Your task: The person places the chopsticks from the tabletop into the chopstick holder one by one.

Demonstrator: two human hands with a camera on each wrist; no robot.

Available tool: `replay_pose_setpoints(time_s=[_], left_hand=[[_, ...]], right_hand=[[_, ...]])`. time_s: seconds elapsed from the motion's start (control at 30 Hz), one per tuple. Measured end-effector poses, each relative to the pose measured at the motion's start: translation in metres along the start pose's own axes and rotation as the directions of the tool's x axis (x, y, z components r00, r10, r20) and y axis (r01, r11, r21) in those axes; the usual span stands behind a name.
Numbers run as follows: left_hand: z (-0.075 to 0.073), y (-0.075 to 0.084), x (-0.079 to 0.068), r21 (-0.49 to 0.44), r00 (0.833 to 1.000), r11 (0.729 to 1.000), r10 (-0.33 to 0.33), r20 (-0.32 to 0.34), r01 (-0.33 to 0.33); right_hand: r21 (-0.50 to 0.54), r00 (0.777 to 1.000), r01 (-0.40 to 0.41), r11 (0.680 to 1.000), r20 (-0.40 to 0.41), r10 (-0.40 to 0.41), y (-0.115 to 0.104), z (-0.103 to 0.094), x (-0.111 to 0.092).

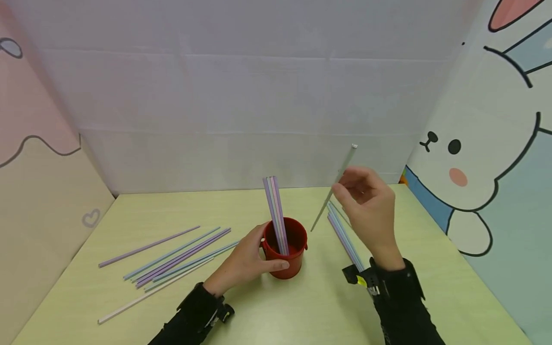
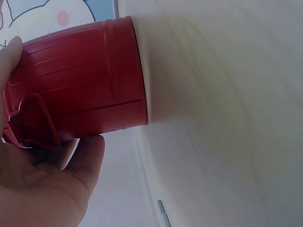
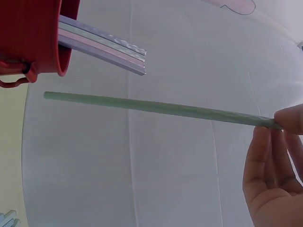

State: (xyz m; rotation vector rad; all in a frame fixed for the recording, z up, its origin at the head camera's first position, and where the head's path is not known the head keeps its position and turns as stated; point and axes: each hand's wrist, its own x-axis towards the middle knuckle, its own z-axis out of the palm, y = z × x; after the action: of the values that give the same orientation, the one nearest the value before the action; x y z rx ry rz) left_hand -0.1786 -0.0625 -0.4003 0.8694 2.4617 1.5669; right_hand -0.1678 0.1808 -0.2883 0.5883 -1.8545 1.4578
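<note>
My left hand [image 1: 247, 266] grips a small red metal bucket [image 1: 290, 270] that stands upright on the table, thumb along its near side. In the left wrist view the fingers curl below the bucket's wall [image 2: 80, 75], by its looped side handle. Several purple, green and pink straws [image 1: 276, 211] lean together inside the bucket, tops above the rim. To the right, my right hand [image 1: 370, 211] is raised, pinching one pale green straw [image 3: 161, 108] near its upper end between thumb and fingers. That straw slants down toward the bucket, its lower tip beside the rim and apart from it.
Several loose straws [image 1: 183, 254] in purple, blue, green and white lie spread on the table [image 1: 302, 316] at the left. Another bunch of bluish and purple straws [image 1: 345, 239] lies at the right, partly under my right forearm. A pale wall [image 1: 258, 105] rises behind the table.
</note>
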Motion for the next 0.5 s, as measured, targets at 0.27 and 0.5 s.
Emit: replay_pose_setpoints(time_s=[0.27,0.5], left_hand=[[0.007,-0.028,0.006,0.018,1.000,1.000,0.015,-0.009,-0.015],[0.008,-0.033,0.007,0.033,1.000,0.999,0.011,-0.007,-0.010]], right_hand=[[0.125,0.999,0.011,0.992,-0.050,-0.005,-0.007,0.002,-0.001],[0.132,1.000,-0.002,0.991,-0.015,0.004,-0.008,0.006,-0.002]])
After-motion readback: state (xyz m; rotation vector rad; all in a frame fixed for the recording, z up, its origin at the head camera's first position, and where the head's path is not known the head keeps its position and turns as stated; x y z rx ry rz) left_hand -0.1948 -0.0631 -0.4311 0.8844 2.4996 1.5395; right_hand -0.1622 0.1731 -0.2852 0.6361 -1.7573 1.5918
